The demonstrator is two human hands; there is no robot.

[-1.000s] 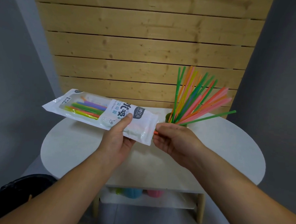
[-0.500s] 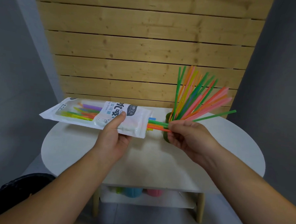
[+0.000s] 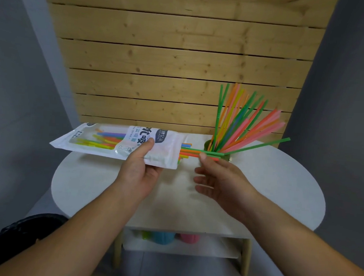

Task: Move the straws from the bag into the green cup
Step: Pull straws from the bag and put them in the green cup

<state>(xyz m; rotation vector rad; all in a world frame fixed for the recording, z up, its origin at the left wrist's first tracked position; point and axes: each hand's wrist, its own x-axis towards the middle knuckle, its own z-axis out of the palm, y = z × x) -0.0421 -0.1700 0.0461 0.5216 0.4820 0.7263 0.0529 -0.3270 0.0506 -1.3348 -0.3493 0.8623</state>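
Bag (image 3: 113,143) level over far-left edge of table (image 3: 279,185), gripped in left hand (image 3: 141,173) (thumb on top). Right hand (image 3: 219,180) pinching straws (image 3: 190,152) half out of it, other fingers spread; green cup (image 3: 207,145) just beyond, far edge.

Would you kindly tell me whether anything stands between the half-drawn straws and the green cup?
Nothing separate does. The drawn straws, pinched by the right hand, reach to the green cup; only the standing straws inside crowd its mouth.

One bag (image 3: 88,142), one green cup (image 3: 207,145), two hands (image 3: 140,173) (image 3: 224,182), many straws (image 3: 248,124).
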